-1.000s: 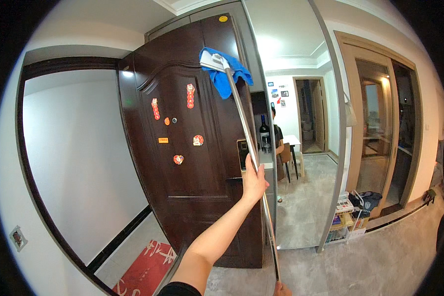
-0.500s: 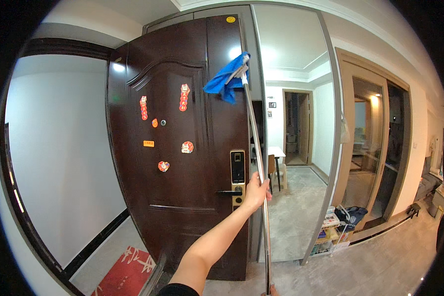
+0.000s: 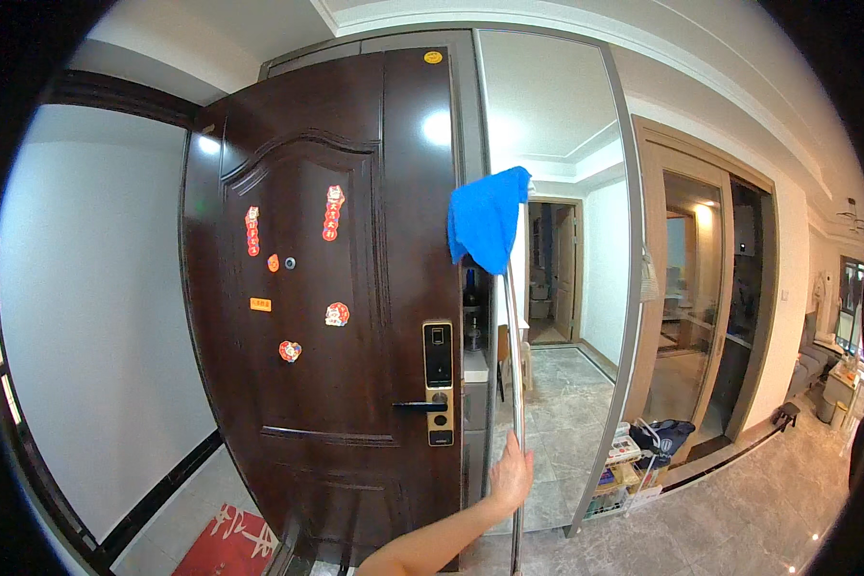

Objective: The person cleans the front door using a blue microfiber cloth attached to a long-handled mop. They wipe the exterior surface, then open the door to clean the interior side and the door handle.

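Note:
My left hand (image 3: 512, 475) is closed round the metal pole of a mop (image 3: 515, 384), low on the visible shaft. The pole stands nearly upright in front of the tall mirror panel (image 3: 566, 451). Over the mop's head hangs a bright blue cloth (image 3: 488, 223), covering most of the head. It overlaps the gap beside the dark brown door (image 3: 355, 403) and the mirror's left edge; whether it touches either is unclear. My right hand is out of sight; the pole runs down past the lower edge of the picture.
The door carries a black and gold lock with a handle (image 3: 438, 384) and several red stickers. A red mat (image 3: 226, 547) lies at the lower left. A small rack with a dark bag (image 3: 664, 440) stands right of the mirror, near a glass sliding door (image 3: 691, 307).
The blue cloth has come down and right, from the door's upper edge to the mirror's left edge. My left hand is lower with the pole. My right hand has left the view.

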`<state>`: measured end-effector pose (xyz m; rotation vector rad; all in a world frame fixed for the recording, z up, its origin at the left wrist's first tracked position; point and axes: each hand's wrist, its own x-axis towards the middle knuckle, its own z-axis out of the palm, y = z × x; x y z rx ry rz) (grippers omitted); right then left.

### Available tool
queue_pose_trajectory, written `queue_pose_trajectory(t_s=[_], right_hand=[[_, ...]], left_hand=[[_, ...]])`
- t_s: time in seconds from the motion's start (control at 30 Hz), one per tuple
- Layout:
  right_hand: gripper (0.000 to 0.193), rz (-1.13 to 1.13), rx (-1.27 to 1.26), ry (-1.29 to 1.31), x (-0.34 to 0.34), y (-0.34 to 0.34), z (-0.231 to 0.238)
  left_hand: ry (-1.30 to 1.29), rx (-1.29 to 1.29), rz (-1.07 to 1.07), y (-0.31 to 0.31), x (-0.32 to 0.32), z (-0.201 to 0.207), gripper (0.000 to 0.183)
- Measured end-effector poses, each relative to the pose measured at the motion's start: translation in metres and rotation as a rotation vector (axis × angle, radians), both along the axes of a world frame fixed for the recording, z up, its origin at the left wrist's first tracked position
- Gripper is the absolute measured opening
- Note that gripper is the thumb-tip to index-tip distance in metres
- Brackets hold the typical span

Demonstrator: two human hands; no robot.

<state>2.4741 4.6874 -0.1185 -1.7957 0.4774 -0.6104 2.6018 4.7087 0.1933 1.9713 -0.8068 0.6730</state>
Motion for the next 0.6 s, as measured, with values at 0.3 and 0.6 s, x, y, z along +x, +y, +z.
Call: queue_pose_trajectory(t_s=[0.3,0.6], right_hand=[[0.005,-0.062,-0.721,-0.269,-0.044,-0.033,-0.071],[0.030,-0.274,-0.577,0.047,-0.124,-0.052,-0.182]], left_hand=[[0.071,0.290,-0.252,0.019,0.007,-0.029,0.056],[0.010,0.322,-0.053,0.049,0.093,-0.024,0.050]])
